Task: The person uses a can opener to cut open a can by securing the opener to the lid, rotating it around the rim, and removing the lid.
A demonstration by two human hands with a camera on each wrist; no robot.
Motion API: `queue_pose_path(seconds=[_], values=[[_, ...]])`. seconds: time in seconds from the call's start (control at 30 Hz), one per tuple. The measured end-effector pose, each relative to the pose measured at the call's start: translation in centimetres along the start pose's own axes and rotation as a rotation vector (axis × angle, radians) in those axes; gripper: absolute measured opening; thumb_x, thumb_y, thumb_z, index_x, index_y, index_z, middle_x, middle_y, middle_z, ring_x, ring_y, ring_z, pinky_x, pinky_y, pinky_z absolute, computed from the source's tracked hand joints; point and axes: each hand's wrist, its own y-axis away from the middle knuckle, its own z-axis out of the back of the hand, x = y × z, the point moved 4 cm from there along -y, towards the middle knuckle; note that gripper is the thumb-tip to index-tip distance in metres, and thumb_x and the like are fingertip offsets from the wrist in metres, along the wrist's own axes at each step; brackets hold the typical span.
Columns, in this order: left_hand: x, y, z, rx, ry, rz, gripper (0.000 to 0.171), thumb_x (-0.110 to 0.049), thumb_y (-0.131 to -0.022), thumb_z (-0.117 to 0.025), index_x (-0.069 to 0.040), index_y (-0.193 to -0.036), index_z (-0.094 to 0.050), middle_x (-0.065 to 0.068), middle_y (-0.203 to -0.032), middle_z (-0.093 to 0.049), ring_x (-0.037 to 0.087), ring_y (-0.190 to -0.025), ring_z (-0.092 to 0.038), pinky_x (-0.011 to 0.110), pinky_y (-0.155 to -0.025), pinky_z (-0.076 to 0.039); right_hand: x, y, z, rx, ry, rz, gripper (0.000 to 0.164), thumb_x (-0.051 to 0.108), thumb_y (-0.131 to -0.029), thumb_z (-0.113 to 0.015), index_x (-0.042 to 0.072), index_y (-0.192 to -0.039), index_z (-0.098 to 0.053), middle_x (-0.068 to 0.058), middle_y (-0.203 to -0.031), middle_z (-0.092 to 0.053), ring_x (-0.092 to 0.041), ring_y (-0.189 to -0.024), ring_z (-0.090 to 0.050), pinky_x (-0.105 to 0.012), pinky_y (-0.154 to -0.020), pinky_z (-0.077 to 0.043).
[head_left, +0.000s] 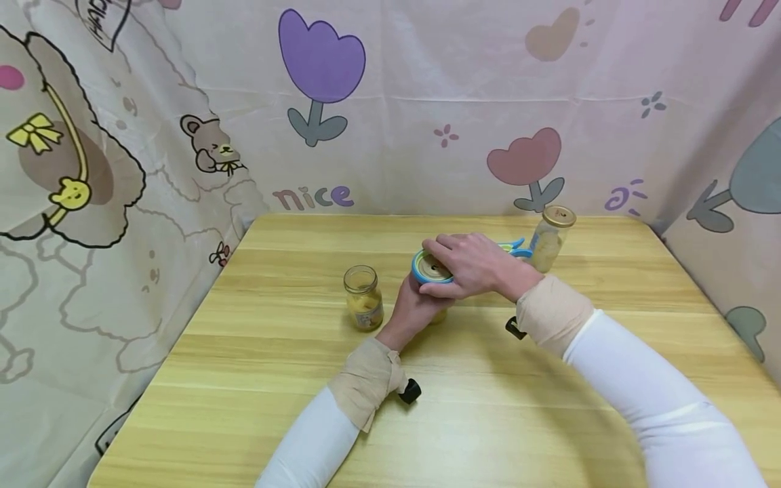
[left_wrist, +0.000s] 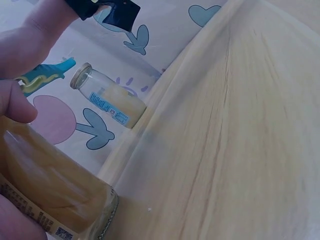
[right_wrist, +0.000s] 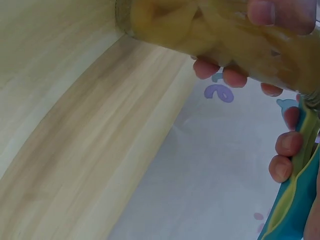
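A glass jar [right_wrist: 175, 30] of yellow fruit pieces stands on the table, gripped around its body by my left hand [head_left: 415, 308]. Around its gold lid [head_left: 434, 268] sits the ring of a blue and yellow-green jar opener [head_left: 517, 251]. My right hand [head_left: 472, 268] holds the opener from above, fingers wrapped around its handle in the right wrist view. To the left of my left hand is a lidless jar [head_left: 365, 305] with yellow contents near its bottom. Most of the gripped jar is hidden by my hands in the head view.
Another jar [head_left: 548, 242], with a gold lid and pale contents, stands at the back right, just beyond the opener's handle ends. The wooden table [head_left: 293, 271] meets a printed cloth backdrop [head_left: 415, 81] at the rear, with cloth at both sides.
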Motion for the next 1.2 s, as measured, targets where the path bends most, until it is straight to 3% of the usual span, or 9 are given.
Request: queue_pose_path(seconds=[0.23, 0.6, 0.83, 1.0, 1.2], values=[[0.0, 0.1, 0.0, 0.001, -0.018, 0.026, 0.057, -0.002, -0.081, -0.07, 0.0, -0.131, -0.044, 0.015, -0.121, -0.056, 0.022, -0.107, -0.055, 0.032, -0.09, -0.049, -0.2, 0.1, -0.1, -0.038, -0.025, 0.034, 0.07, 0.069, -0.086, -0.047, 0.008, -0.119, -0.053, 0.001, -0.086, -0.055, -0.011, -0.062, -0.048, -0.033, -0.051, -0.046], [-0.3, 0.3, 0.0, 0.033, -0.051, 0.035, 0.058, -0.002, -0.081, -0.069, 0.001, -0.133, -0.042, 0.016, -0.123, -0.054, 0.023, -0.108, -0.054, 0.031, -0.09, -0.048, -0.5, 0.1, -0.3, -0.026, -0.051, 0.083, 0.068, 0.067, -0.084, -0.051, 0.008, -0.117, -0.051, 0.002, -0.086, -0.053, -0.01, -0.064, -0.049, -0.03, -0.054, -0.048], [3.3, -0.6, 0.0, 0.014, -0.045, 0.003, 0.061, -0.007, -0.08, -0.071, -0.008, -0.133, -0.042, 0.008, -0.123, -0.054, 0.019, -0.107, -0.054, 0.031, -0.089, -0.049, -0.4, -0.2, 0.3, -0.025, -0.025, 0.124, 0.067, 0.067, -0.084, -0.052, 0.007, -0.115, -0.051, 0.003, -0.083, -0.051, -0.01, -0.064, -0.047, -0.03, -0.055, -0.048], [2.9, -0.5, -0.1, 0.02, -0.04, 0.014, 0.061, -0.003, -0.08, -0.069, -0.005, -0.135, -0.04, 0.012, -0.124, -0.054, 0.021, -0.107, -0.054, 0.033, -0.09, -0.048, -0.2, -0.3, 0.6, -0.013, -0.004, 0.126, 0.065, 0.067, -0.084, -0.052, 0.009, -0.112, -0.051, 0.004, -0.08, -0.048, -0.01, -0.063, -0.046, -0.03, -0.053, -0.046], [0.1, 0.2, -0.1, 0.035, -0.05, -0.01, 0.055, -0.001, -0.08, -0.066, 0.001, -0.13, -0.044, 0.014, -0.118, -0.056, 0.019, -0.099, -0.055, 0.031, -0.084, -0.049, 0.1, -0.4, 1.1, 0.006, 0.03, 0.127, 0.066, 0.07, -0.084, -0.049, 0.01, -0.109, -0.052, 0.004, -0.078, -0.047, -0.01, -0.061, -0.046, -0.029, -0.05, -0.044]])
